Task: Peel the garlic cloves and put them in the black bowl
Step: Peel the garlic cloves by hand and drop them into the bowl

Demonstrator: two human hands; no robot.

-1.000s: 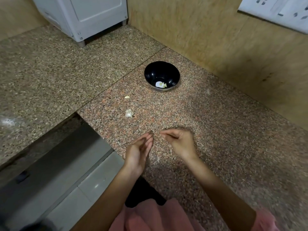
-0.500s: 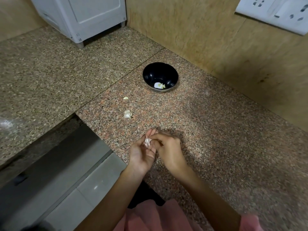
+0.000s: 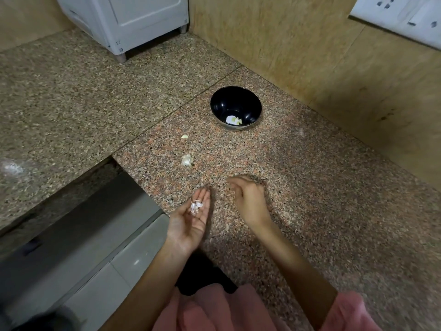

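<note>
Hands had come apart since half a second before, when both were pressed together pinching a white bit of garlic. Left hand (image 3: 191, 218) lay palm up, fingers straight and spread loosely, well on the near side of the black bowl (image 3: 220, 103). White garlic scraps (image 3: 196, 206) sat loose on its fingers, not pinched; skin or clove, couldn't tell. Right hand (image 3: 249, 201) had pulled away to the right of the left hand, also near side of the bowl, back of hand up and fingers curled under. Couldn't tell whether it pinched anything; fingertips were hidden and blurred. A gap of bare table (image 3: 310, 187) showed between the two hands.

The rest matched the earlier frames. The bowl stood upright on the table with pale peeled pieces (image 3: 233, 120) at its bottom. A small clove (image 3: 184, 136) lay on the table just near-left of the bowl. A bigger white garlic lump (image 3: 186, 160) lay further towards the person from the bowl, between the bowl and the left hand, touching neither. White appliance (image 3: 124, 20) stood well beyond the bowl to the far left. Socket panel (image 3: 401, 17) was on the wall far right of the bowl. Pink clothing (image 3: 214, 311) filled the bottom edge, well on the near side of the bowl.
</note>
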